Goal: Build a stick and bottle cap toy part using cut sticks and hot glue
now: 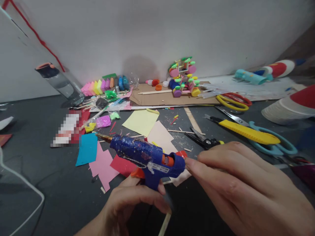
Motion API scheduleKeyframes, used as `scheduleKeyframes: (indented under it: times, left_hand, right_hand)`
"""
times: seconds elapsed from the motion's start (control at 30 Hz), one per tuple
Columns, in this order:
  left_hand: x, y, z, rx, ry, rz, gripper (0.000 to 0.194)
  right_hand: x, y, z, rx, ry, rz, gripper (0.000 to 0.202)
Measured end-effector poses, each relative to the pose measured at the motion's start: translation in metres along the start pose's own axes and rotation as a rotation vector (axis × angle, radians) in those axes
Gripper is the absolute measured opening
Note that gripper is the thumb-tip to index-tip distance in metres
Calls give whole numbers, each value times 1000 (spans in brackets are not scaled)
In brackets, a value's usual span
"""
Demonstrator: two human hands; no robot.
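My left hand [137, 200] is wrapped round the handle of a blue glue gun [137, 152] with an orange trigger. The gun's metal nozzle points to the upper left. A pale, thin stick-like piece [164, 224] runs down from below my left thumb. At the gun's rear end, the thumb and fingers of my right hand [241, 183] are pinched together. What they pinch is hidden behind the fingers. Pink paper pieces [104, 165], a red paper piece [123, 164] and a blue one [86, 149] lie beneath the gun.
Scissors [265, 150], a yellow cutter knife [248, 131] and black-handled pliers [204, 139] lie on the right. A decorated stick model [183, 78] stands on cardboard [152, 98] at the back. A bottle [60, 83] leans at the left, beyond a white cable [24, 183]. Clay packs [105, 85] are nearby.
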State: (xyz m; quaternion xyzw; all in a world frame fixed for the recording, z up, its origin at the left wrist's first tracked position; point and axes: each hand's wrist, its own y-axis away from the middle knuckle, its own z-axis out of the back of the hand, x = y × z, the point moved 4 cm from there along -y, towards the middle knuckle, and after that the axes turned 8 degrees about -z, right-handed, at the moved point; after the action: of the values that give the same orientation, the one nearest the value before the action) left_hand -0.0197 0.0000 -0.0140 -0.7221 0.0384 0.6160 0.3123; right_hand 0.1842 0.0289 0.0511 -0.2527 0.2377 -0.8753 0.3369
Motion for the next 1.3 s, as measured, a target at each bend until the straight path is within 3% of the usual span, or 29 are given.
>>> scheduleKeyframes:
  times: [0.17, 0.33, 0.63, 0.73, 0.9, 1.03, 1.3]
  left_hand:
    - [2, 2, 2, 4, -39, 1, 47]
    - [3, 6, 4, -11, -71, -17, 47]
    - [0, 3, 3, 16, -83, -14, 46]
    - [1, 2, 2, 34, -92, -4, 45]
    - [2, 0, 2, 10, -47, -32, 46]
    - [3, 2, 0, 32, -44, -11, 46]
    - [0, -1, -9, -85, -55, 31, 33]
  right_hand:
    - [3, 0, -2, -13, 7, -24, 24]
    - [-3, 6, -4, -16, 12, -179, 25]
    - [-4, -3, -5, 141, -230, -303, 10]
    - [-4, 4, -7, 182, -209, -320, 10]
    - [-8, 13, -2, 104, -136, -356, 21]
    - [-6, 2, -5, 221, -301, -398, 16]
    - [-3, -4, -6, 230, -335, -420, 26]
